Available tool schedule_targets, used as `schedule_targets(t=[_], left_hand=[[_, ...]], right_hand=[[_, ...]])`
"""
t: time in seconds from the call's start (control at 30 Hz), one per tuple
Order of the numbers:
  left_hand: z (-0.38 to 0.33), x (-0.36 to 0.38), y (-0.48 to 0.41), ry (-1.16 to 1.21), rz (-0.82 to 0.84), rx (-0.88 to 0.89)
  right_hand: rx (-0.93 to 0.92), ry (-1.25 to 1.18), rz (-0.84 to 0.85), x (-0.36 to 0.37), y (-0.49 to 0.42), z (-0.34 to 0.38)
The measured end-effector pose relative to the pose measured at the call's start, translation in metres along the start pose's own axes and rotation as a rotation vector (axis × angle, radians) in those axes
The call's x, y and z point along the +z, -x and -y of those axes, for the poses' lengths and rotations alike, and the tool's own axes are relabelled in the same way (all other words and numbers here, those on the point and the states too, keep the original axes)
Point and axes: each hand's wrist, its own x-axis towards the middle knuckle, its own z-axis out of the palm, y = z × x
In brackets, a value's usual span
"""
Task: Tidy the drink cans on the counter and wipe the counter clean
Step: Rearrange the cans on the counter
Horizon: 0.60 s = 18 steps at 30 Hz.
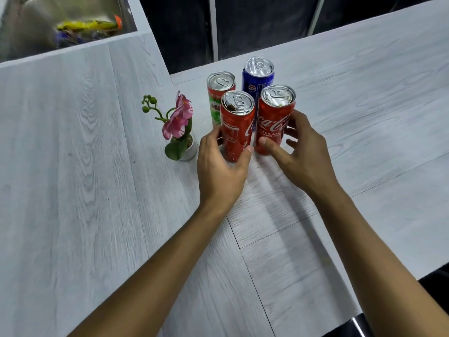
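Several tall drink cans stand upright in a tight cluster on the pale wood-grain counter (97,190). My left hand (222,169) grips the left red cola can (237,128), thumb on its front and fingers behind. My right hand (300,152) holds the right red cola can (273,122), thumb at its base and fingers spread along its right side. Behind them stand a green-and-red can (217,93) and a blue can (257,77). No cloth is in view.
A small white pot with a pink artificial orchid (179,127) stands just left of the cans, close to my left hand. A steel sink (36,27) holding yellow and blue items lies at the far left. A dark gap (189,32) opens behind the counter corner.
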Motion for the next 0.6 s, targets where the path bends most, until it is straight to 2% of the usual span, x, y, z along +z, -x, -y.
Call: schedule_targets(t=[0.27,0.6], left_hand=[[0.002,0.002,-0.01,-0.008,-0.042,0.016],[0.011,-0.031,0.032,0.047,0.079,0.046]], right_hand=[[-0.012,-0.002,-0.033,0.0,-0.002,-0.003],[0.039,-0.057,-0.082,-0.003,0.052,0.003]])
